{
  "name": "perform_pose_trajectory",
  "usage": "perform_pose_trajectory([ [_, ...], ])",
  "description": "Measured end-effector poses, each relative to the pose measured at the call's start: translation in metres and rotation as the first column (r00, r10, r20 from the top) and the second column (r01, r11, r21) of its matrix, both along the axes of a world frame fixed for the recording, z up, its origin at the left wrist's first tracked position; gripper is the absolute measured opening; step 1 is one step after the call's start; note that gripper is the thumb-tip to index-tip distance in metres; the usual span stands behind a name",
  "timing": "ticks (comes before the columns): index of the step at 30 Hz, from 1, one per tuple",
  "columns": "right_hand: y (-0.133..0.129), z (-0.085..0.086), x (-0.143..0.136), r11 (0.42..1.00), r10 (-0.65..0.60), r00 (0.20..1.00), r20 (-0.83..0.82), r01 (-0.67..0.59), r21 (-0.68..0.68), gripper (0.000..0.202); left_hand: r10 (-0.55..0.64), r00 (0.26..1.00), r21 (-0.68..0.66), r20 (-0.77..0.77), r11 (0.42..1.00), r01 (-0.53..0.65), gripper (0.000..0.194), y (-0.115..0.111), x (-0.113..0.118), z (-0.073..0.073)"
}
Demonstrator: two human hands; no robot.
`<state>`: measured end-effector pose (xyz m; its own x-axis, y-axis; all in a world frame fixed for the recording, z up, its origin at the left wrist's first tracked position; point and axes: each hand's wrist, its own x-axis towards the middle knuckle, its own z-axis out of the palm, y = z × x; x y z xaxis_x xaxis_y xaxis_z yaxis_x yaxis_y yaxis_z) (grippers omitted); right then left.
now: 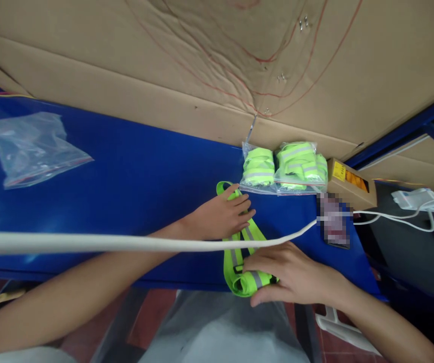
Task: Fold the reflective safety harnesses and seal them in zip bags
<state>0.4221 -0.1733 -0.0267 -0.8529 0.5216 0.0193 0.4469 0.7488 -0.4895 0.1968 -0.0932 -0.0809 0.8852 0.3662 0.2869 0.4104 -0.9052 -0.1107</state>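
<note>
A neon-green strap with grey reflective bands lies near the front edge of the blue table, one end rolled up and the rest looping away. My right hand is wrapped round the rolled part, thumb below and fingers over the top. Over the strap's far part rests my left hand, palm down with its fingers spread. Part of the strap is hidden under both hands.
Clear bags of green straps stand by the cardboard wall. An open cardboard box and a blurred-out phone are at right. A clear zip bag lies far left. A white cable crosses the view.
</note>
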Motion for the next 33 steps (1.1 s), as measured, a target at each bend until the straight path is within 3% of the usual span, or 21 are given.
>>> perform_pose_trajectory([
  [3,0.01,0.014,-0.002,0.981,-0.014,0.997,0.079,0.029,-0.192,0.04,0.031,0.999,-0.069,0.032,0.997,-0.028,0.041,0.002,0.001,-0.003],
  [6,0.029,0.013,-0.008,0.975,0.008,0.999,0.048,0.003,-0.223,0.033,0.043,0.998,-0.12,0.042,0.992,-0.037,0.041,0.001,0.003,-0.004],
  [10,0.049,0.001,-0.018,0.999,0.013,1.0,0.011,-0.014,0.031,0.031,0.022,0.998,-0.19,0.064,0.982,-0.01,0.034,0.001,0.002,-0.005],
  [15,0.04,-0.013,-0.022,0.939,0.046,0.999,-0.007,-0.041,0.341,0.025,0.081,0.992,-0.241,0.097,0.969,-0.055,0.038,0.001,-0.001,-0.01],
  [20,0.016,-0.02,-0.014,0.926,-0.013,1.0,-0.007,0.015,0.377,0.027,0.126,0.981,-0.277,0.149,0.958,-0.081,0.037,0.0,0.003,-0.014],
  [24,0.011,-0.027,-0.01,0.918,-0.07,0.993,-0.098,0.103,0.383,0.032,0.162,0.968,-0.361,0.193,0.929,-0.084,0.037,-0.003,0.0,-0.003],
  [26,0.012,-0.032,-0.009,0.921,-0.091,0.99,-0.109,0.125,0.37,0.032,0.188,0.959,-0.371,0.212,0.923,-0.099,0.037,-0.013,-0.008,0.008],
  [29,0.013,-0.036,-0.008,0.931,-0.103,0.987,-0.123,0.139,0.339,0.031,0.288,0.936,-0.402,0.201,0.896,-0.189,0.028,-0.049,-0.024,0.025],
  [31,0.013,-0.038,-0.01,0.932,-0.11,0.984,-0.143,0.152,0.329,0.027,0.449,0.879,-0.486,0.16,0.811,-0.326,0.024,-0.081,-0.032,0.028],
  [33,0.013,-0.039,-0.011,0.929,-0.133,0.977,-0.167,0.182,0.323,0.024,0.525,0.844,-0.61,0.105,0.705,-0.362,0.024,-0.111,-0.035,0.023],
])
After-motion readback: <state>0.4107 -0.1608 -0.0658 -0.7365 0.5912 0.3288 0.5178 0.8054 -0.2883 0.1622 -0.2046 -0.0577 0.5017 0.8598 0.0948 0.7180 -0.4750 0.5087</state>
